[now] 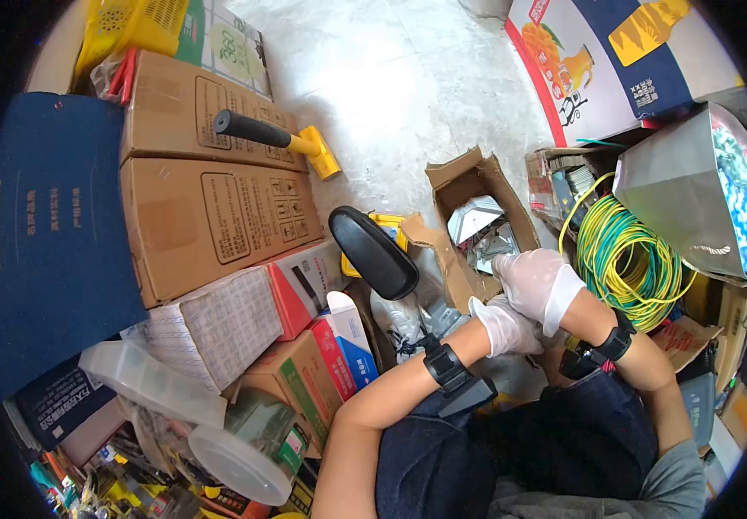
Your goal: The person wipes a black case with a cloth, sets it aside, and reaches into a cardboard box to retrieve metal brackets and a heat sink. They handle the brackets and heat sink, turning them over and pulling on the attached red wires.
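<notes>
My right hand, in a thin white glove, is over the near right edge of an open cardboard box. Its fingers are bent together beside a clear plastic packet; what they hold is hidden. White angular pieces lie deeper in the box. My left hand, gloved too, is just below and left of the right one, against its wrist. Its fingertips are hidden. Both wrists wear black straps.
A black padded armrest-like part stands left of the box. A yellow-headed hammer lies on stacked cartons. Coiled yellow-green wire and a grey bag are at right. Plastic tubs sit lower left.
</notes>
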A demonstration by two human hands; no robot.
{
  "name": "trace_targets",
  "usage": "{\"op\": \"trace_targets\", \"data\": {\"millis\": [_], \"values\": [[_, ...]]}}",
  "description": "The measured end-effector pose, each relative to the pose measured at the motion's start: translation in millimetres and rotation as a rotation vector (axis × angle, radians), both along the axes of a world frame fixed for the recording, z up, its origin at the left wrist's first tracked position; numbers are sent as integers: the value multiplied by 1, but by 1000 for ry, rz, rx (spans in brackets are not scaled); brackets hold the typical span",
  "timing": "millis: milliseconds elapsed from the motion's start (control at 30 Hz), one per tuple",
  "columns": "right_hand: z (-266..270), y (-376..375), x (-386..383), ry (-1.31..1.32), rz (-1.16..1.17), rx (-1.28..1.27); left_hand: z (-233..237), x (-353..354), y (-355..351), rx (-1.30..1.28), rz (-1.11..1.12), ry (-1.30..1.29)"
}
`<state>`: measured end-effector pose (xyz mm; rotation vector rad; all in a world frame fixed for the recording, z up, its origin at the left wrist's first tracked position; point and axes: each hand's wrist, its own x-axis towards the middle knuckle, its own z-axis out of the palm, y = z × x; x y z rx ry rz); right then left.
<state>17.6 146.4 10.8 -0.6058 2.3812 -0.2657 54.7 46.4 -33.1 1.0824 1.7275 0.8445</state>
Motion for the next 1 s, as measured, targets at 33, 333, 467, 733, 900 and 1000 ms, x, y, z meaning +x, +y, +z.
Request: {"op": "trace_targets", "data": {"millis": [33,333,467,733,900,1000], "values": [[1,0,-1,2,1,9,0,0,0,-29,-28,1],[-20,3,-37,-49,-385,-272,6,-4,-1,-131,24,-84],[-12,-1,-58,-238,-602,-441,1,-2,2,-189,-12,-90],[-13,9,-67,-574,-908,-819,1,0,2,-208,26,-56],[-11,12,-63,-528,-829,-913,2,-1,3,-229,10,-57],[-5,11,-65,-439,-815,-717,2,-1,3,-219,24,-54]]}}
